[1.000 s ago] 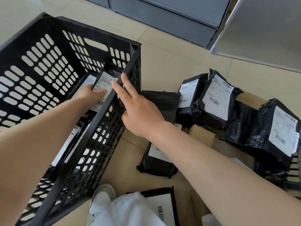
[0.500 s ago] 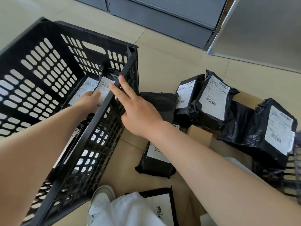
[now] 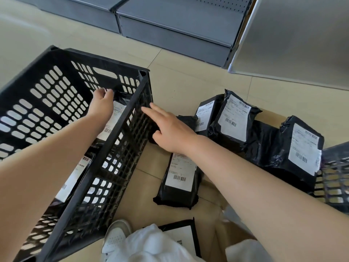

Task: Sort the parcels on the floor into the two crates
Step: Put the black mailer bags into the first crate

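A black slotted crate [image 3: 56, 103] stands tilted at the left, holding black parcels with white labels. My left hand [image 3: 102, 104] is inside it, above a labelled parcel [image 3: 115, 120] near the far right corner, fingers curled and holding nothing I can see. My right hand [image 3: 170, 127] hovers just outside the crate's right wall, fingers spread, empty. On the floor lie more black parcels: one [image 3: 179, 178] under my right forearm, two upright ones [image 3: 234, 120] behind it, a large one [image 3: 300, 152] at the right. A second crate [image 3: 334, 178] shows at the right edge.
Grey metal shelving [image 3: 170, 25] runs along the back and a grey panel [image 3: 292, 38] stands at the upper right. My white shoe [image 3: 115, 237] and white clothing sit at the bottom, beside another labelled parcel [image 3: 183, 235]. Brown cardboard [image 3: 234, 231] lies under the parcels.
My left hand has lifted off the parcel in the crate and moved toward the far wall. My right hand has come off the crate's rim and dropped outside its right wall.
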Action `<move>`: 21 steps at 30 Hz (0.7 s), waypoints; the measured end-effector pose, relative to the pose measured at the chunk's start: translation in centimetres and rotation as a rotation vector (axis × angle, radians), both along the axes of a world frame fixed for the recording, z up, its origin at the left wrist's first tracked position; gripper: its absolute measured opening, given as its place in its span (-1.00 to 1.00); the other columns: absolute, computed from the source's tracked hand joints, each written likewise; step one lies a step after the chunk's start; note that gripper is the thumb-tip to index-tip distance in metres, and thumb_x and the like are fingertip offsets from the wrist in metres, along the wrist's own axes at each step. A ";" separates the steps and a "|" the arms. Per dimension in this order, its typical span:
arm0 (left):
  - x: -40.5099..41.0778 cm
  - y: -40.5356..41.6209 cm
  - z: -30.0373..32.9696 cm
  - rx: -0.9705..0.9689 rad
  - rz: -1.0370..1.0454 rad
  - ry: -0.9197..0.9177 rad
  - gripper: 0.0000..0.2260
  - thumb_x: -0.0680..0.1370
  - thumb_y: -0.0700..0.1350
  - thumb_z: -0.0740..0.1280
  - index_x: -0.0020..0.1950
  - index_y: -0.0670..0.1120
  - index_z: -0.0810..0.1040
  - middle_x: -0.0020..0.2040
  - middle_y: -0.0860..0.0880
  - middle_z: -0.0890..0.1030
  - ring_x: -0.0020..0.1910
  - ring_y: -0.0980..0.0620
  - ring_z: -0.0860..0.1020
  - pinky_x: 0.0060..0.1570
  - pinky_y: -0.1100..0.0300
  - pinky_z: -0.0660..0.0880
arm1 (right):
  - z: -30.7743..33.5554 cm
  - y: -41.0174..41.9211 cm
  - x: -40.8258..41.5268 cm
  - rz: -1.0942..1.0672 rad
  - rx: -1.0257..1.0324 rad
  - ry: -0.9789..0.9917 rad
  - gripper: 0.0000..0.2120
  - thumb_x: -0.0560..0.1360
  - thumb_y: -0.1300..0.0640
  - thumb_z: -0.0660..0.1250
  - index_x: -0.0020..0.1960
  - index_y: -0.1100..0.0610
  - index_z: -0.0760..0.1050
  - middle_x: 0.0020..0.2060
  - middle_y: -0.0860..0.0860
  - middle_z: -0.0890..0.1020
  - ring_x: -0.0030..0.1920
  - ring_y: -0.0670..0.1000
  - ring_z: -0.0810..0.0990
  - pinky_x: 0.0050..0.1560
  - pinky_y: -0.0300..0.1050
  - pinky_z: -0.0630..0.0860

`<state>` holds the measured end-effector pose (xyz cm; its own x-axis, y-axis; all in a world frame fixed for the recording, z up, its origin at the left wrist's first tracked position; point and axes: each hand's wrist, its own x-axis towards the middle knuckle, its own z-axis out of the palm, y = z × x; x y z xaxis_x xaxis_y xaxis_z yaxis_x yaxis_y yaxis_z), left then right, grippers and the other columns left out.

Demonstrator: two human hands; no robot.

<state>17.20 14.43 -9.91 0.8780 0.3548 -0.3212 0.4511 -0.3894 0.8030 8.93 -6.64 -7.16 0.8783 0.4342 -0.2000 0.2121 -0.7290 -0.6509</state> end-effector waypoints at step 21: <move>-6.5 -19.5 -0.3 -0.115 -0.216 -0.116 -0.42 0.53 0.02 0.25 0.54 0.01 0.20 0.41 -0.01 0.41 0.39 -0.07 0.38 0.38 -0.11 0.34 | -1.5 -17.8 -2.5 -0.600 -0.075 0.166 -0.35 0.60 0.15 0.24 0.62 0.04 0.06 0.55 0.04 0.26 0.50 0.14 0.27 0.42 -0.01 0.29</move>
<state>10.65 -5.05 -10.21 0.9628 0.1218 -0.2412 0.2695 -0.3698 0.8892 6.44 -24.49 -8.67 0.9194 -0.1456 -0.3653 -0.3477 -0.7348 -0.5824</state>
